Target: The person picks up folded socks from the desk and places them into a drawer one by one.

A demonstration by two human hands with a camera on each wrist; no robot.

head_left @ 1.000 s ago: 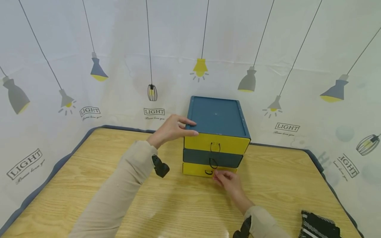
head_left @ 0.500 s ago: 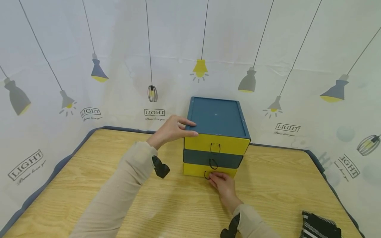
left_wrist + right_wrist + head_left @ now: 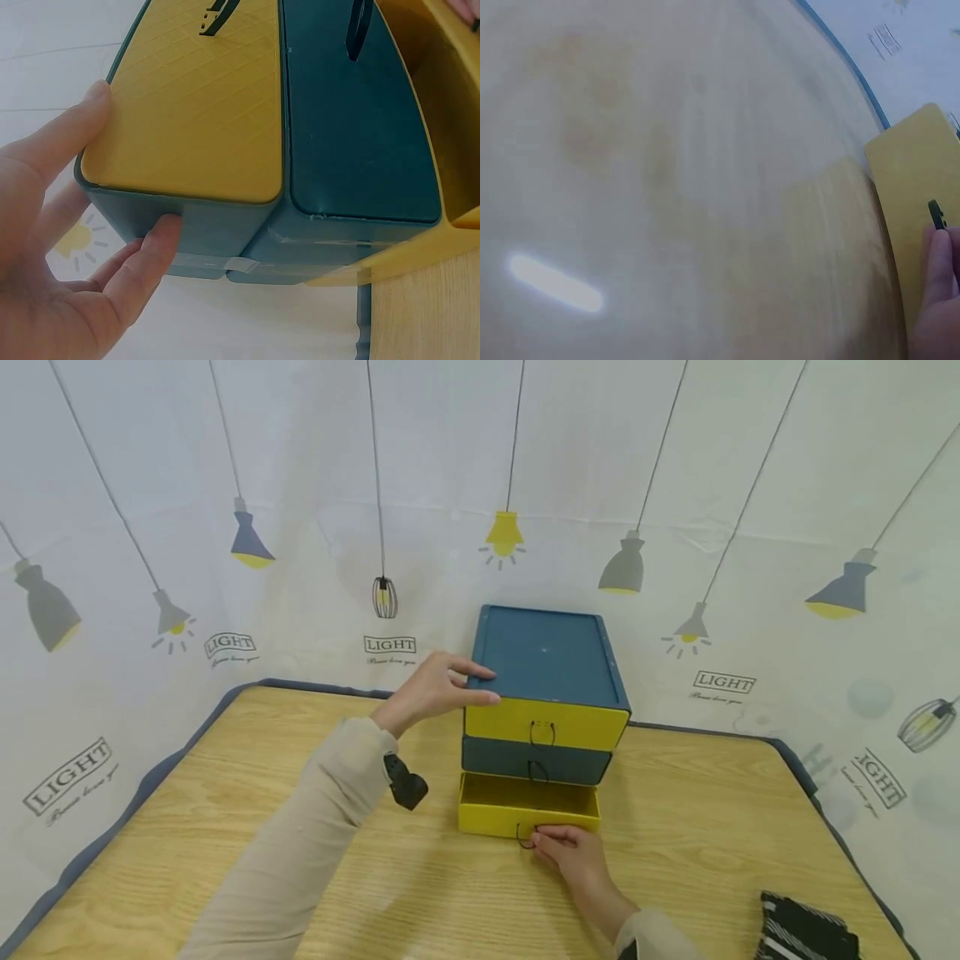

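Note:
A drawer unit (image 3: 551,652) has a blue top, a yellow top drawer (image 3: 577,728), a dark blue-green middle drawer (image 3: 495,756) and a yellow bottom drawer (image 3: 487,818). The bottom drawer is pulled partway out, and its bare inside shows. My right hand (image 3: 573,860) pinches the thin black handle (image 3: 936,214) on its front. My left hand (image 3: 431,689) rests against the unit's upper left front corner. In the left wrist view, the thumb (image 3: 94,109) lies at the top front edge and a fingertip (image 3: 165,229) touches the side.
The unit stands on a wood-grain table (image 3: 405,885) near its back edge. A folded black-and-white striped cloth (image 3: 806,927) lies at the front right. Behind the table hangs a white curtain (image 3: 435,468) printed with lamps.
My right hand has taken hold of the bottom drawer's handle and drawn the drawer toward me, opening it. The left hand has stayed at the unit's corner.

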